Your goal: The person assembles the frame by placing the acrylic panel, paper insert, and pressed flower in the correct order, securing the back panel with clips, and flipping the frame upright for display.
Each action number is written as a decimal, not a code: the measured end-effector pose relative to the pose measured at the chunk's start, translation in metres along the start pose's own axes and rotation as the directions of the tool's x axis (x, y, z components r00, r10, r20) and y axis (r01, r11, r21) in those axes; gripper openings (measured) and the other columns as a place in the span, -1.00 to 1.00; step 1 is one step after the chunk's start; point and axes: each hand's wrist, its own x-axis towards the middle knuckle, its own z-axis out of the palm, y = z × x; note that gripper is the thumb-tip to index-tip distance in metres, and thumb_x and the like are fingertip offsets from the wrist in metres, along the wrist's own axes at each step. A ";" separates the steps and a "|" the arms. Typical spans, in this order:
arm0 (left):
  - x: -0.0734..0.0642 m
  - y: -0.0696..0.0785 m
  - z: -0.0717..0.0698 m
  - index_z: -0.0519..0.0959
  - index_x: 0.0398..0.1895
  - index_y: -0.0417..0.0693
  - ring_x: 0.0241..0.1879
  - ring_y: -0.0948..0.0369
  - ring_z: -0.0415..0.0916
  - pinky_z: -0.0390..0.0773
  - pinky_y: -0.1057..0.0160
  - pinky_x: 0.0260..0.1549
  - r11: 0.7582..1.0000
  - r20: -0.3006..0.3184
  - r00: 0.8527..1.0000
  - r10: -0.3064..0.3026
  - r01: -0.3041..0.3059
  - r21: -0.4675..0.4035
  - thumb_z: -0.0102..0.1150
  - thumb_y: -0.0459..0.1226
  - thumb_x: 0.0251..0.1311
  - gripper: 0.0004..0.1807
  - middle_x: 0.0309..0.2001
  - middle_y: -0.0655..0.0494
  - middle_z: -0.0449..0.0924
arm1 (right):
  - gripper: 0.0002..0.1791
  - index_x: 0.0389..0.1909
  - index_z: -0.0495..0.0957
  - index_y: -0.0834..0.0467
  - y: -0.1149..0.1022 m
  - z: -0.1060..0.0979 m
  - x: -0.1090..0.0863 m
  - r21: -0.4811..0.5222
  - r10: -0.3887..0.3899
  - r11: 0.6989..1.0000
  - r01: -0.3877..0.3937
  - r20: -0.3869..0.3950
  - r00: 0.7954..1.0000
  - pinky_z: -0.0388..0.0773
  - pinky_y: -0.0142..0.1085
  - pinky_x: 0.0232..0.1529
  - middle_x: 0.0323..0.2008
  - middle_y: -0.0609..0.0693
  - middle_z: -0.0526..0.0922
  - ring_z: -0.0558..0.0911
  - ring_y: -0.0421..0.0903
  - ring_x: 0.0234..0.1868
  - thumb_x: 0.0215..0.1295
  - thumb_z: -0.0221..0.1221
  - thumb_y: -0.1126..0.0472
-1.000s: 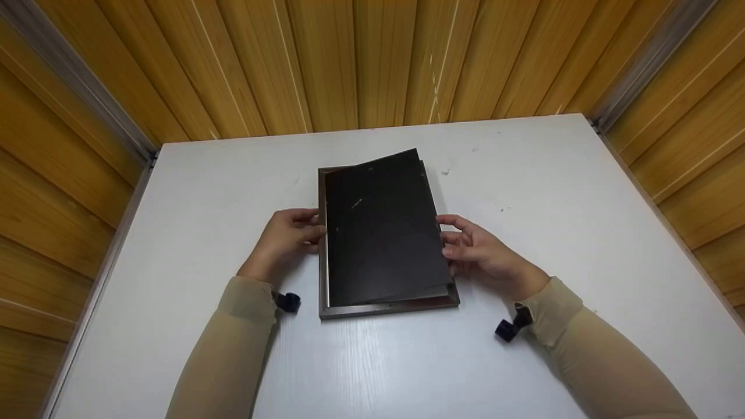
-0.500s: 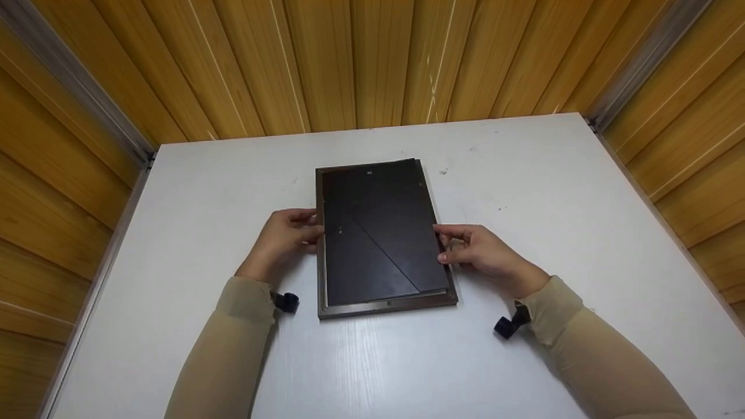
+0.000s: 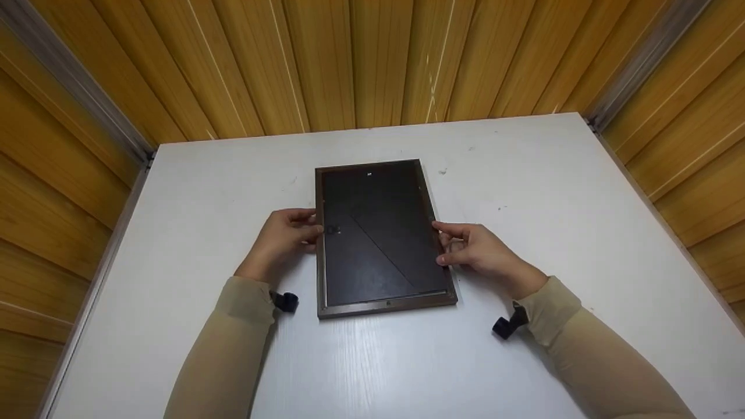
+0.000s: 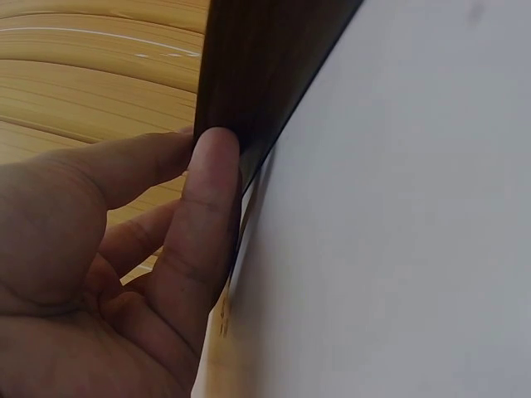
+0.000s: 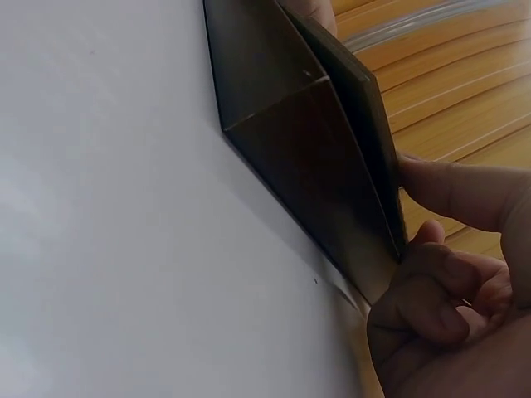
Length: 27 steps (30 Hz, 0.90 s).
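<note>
A dark brown picture frame [image 3: 378,307] lies face down on the white table, its long sides running away from me. Over its opening sits a black backing board [image 3: 378,250] with a slanting stand line; the right wrist view shows its edge [image 5: 380,124] raised above the frame's side. My left hand [image 3: 285,235] grips the frame's left side, thumb at the upper edge and fingers against the outer side [image 4: 265,66]. At the right long side, my right hand [image 3: 477,250] holds the board's edge between thumb and fingers, with other fingers curled by the frame.
The white table [image 3: 547,192] extends around the frame on all sides. Wood-patterned panel walls [image 3: 378,64] enclose it at the back and both sides. Small dark wrist cameras hang at the left cuff [image 3: 285,302] and right cuff [image 3: 509,322].
The backing board has turned from a skewed position and come down into line with the frame. My right fingers have shifted slightly along its edge; the left hand has stayed put.
</note>
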 end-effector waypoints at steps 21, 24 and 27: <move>-0.003 0.003 -0.001 0.56 0.57 -0.25 -0.08 0.24 0.79 0.88 0.33 -0.08 0.999 0.004 1.000 -0.011 0.011 0.046 0.42 -0.33 0.53 -0.40 0.29 -0.21 0.70 | -0.41 0.56 0.59 0.22 -0.001 -0.002 -0.004 -0.143 0.032 0.989 -0.021 0.071 0.997 0.53 -0.61 0.08 0.28 0.17 0.68 0.54 -0.26 0.14 0.55 0.31 0.32; -0.003 0.003 -0.002 0.55 0.58 -0.25 -0.06 0.24 0.79 0.88 0.34 -0.06 0.999 0.007 1.000 -0.017 0.017 0.046 0.41 -0.34 0.52 -0.39 0.30 -0.19 0.69 | -0.38 0.56 0.54 0.32 -0.002 -0.001 -0.004 -0.105 0.034 0.994 -0.026 0.075 0.997 0.48 -0.56 -0.16 -0.11 -0.03 0.50 0.45 -0.29 -0.15 0.52 0.30 0.37; -0.003 0.003 -0.002 0.55 0.57 -0.26 -0.05 0.25 0.79 0.88 0.34 -0.06 0.999 0.004 1.000 -0.018 0.018 0.040 0.41 -0.34 0.52 -0.39 0.31 -0.19 0.69 | -0.38 0.55 0.53 0.38 -0.002 0.000 -0.003 -0.089 0.025 0.996 -0.018 0.073 0.997 0.43 -0.54 -0.24 -0.22 -0.09 0.36 0.38 -0.30 -0.26 0.49 0.30 0.40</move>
